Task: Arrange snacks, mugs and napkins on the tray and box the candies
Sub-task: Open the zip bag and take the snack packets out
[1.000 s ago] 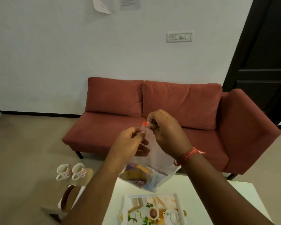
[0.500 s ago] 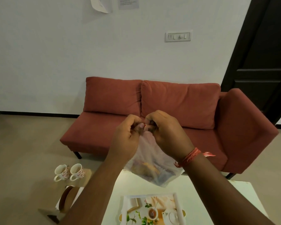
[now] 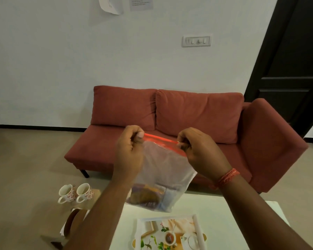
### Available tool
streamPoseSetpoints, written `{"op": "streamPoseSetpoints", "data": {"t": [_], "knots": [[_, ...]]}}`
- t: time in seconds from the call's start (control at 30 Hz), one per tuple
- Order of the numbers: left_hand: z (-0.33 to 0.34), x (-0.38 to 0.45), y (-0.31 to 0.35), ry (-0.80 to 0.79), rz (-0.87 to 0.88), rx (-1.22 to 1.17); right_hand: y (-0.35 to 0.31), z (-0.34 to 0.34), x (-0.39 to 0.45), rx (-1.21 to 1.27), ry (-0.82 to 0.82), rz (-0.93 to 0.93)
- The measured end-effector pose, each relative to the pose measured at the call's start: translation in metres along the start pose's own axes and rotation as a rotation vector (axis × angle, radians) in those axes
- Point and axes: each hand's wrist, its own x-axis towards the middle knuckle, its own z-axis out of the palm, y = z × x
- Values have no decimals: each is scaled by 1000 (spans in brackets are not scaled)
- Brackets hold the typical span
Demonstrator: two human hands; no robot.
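- Tray (image 3: 139, 230), printed with a tea scene, at 6 o'clock on the white table (image 3: 229, 213), nearest to me. I see nothing loaded on it: no snacks, mugs or napkins. I judge the arranging not yet begun.
- Zip bag (image 3: 167, 175), clear plastic with a red seal strip, held in the air above the table's far edge, just beyond the tray. Wrapped snacks (image 3: 146, 195) sit bunched at its bottom; I cannot tell snack from candy through the plastic.
- Left hand (image 3: 129, 152), at 9 o'clock of the bag mouth: thumb and fingers pinch the left end of the red strip.
- Right hand (image 3: 201, 152), at 3 o'clock of the bag mouth: fingers curled, pinching the right end of the strip. The strip runs taut between the two hands; whether the seal is parted I cannot tell.
- Two floral mugs (image 3: 76, 193), at 8 o'clock, side by side and touching on a low wooden stool (image 3: 96, 193), well apart from the tray. Not yet moved over.
- Something brown and white below the mugs at 7 o'clock; too dim to name. I make out no napkins and no candy box for certain.
- Red sofa (image 3: 170, 114) at 12 o'clock against the wall, farthest.
- Judgement: early stage, getting the bag open; every placement is left to do.
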Motion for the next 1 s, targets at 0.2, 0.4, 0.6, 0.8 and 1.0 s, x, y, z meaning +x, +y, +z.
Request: {"op": "streamPoseSetpoints", "data": {"t": [0.2,0.4,0.6,0.8,1.0], "knots": [[-41,12,-22,197,-177,77,30,-14,-15,-34,-2,110],[-42,13,-25,227,-237,72,34,-14,-23,-48,-21,131],[-35,21,-12,102,-169,-117,34,-19,-22,-3,-243,206],[-18,21,1,-29,-112,-157,13,-9,-5,79,-211,161],[-9,23,4,-89,-110,-241,-2,5,5,51,-221,66]]}}
